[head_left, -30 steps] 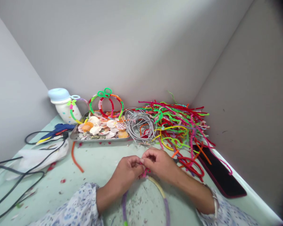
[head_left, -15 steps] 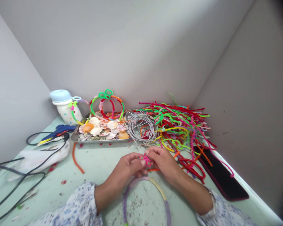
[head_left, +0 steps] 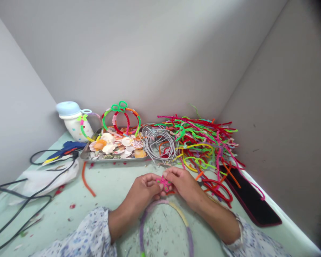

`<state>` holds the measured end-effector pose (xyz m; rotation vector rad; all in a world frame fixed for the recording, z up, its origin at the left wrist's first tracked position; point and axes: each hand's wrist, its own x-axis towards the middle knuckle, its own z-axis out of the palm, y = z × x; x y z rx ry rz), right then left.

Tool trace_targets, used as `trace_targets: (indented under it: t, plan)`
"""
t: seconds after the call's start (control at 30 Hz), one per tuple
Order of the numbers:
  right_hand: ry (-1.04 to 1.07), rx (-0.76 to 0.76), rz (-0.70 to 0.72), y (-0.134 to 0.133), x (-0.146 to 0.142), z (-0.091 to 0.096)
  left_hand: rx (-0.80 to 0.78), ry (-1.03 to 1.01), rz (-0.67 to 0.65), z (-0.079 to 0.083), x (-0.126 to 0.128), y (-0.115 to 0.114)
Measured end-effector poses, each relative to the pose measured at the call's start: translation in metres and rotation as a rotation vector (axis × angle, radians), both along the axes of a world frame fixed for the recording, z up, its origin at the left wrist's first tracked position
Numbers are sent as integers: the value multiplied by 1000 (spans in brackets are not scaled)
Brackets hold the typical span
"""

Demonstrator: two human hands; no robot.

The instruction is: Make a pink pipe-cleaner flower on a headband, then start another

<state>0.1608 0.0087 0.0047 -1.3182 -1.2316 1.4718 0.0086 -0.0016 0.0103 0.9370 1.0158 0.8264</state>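
Observation:
Between the fingertips of both hands is a small pink pipe-cleaner piece [head_left: 164, 184] with green bits, shaped like a flower. My left hand [head_left: 146, 189] pinches it from the left, and my right hand [head_left: 180, 184] grips its upper right side. Just below them a headband [head_left: 189, 235] wrapped in purple, pink and yellow pipe cleaner lies on the table, its lower end cut off by the picture's edge. Part of an orange pipe cleaner [head_left: 170, 193] shows under my right hand.
A metal tray [head_left: 115, 160] of seashells stands behind, with finished headbands [head_left: 128, 117] upright on it. To its right are coiled grey wire [head_left: 160, 146] and heaped pipe cleaners [head_left: 203, 142]. A black mat [head_left: 253, 203], glue gun [head_left: 65, 150], cable [head_left: 29, 198] and bottle [head_left: 76, 123] flank the table.
The pink piece has turned slightly and shifted a little left between my fingers, so more of its face shows. Both hands keep hold of it; the headband has not moved.

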Motion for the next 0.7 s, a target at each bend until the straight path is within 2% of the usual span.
trace_targets:
  t: [0.33,0.43,0.6,0.7]
  plan:
    - [39,-19,26,-3,-2,2,4,27,12,-3,-1,1]
    - [43,-6,40,-2,3,7,-1,11,3,-1,-2,1]
    - [107,-17,-13,5,15,14,-4,-56,-9,3,-6,3]
    - [68,-58,52,8,20,18,-11,-109,-4,4,-8,4]
